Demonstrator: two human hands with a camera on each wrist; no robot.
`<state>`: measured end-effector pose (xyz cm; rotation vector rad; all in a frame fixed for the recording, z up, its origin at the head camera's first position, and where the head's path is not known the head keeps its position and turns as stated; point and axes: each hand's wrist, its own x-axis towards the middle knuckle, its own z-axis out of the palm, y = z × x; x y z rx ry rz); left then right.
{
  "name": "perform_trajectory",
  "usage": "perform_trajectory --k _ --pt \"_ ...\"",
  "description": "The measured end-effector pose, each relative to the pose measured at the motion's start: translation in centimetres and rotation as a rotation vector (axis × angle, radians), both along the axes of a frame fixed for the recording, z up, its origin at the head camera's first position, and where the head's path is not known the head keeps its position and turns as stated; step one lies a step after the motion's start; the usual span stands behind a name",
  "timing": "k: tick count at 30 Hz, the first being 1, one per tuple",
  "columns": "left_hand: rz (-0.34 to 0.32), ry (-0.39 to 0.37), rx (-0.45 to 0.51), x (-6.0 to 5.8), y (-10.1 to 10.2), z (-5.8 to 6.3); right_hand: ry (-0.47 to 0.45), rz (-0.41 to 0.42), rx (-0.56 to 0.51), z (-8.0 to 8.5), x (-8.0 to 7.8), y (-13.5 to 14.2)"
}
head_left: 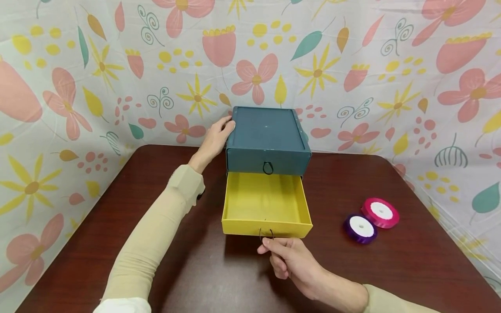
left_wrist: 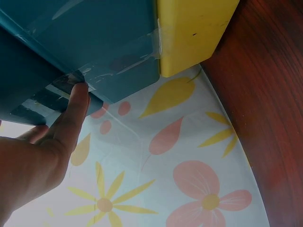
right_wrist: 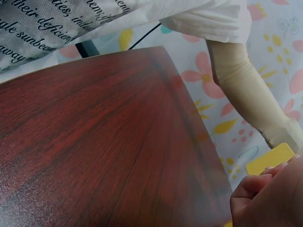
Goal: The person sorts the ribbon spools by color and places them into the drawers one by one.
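Observation:
A dark blue drawer box [head_left: 268, 130] stands at the back of the table, a small dark loop on its front. Below it a yellow drawer [head_left: 266, 200] is pulled out toward me, its inside bare. My right hand [head_left: 295, 265] pinches the thin loop [head_left: 266, 234] on the yellow drawer's front between thumb and finger. At the box's far left side rests my left hand [head_left: 215, 137]; in the left wrist view its extended finger [left_wrist: 78, 106] touches the blue side, near clear tape. A yellow corner of the drawer [right_wrist: 270, 160] shows beyond my right hand in the right wrist view.
Two ribbon rolls, one purple [head_left: 361, 228] and one pink [head_left: 380, 213], lie to the right on the dark red-brown table [head_left: 344, 278]. A flower-patterned cloth [head_left: 352, 65] hangs right behind the table and along its sides.

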<state>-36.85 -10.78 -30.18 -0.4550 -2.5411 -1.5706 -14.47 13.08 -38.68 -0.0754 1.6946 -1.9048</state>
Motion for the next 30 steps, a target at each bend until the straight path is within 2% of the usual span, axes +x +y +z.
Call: perform_trajectory --k 21,30 --pt "0.014 -0.01 -0.014 0.16 0.11 0.06 -0.033 0.074 -0.014 -0.28 0.74 0.28" --pt "0.016 -0.01 -0.012 0.28 0.13 0.21 -0.024 0.146 0.054 -0.1 0.79 0.61"
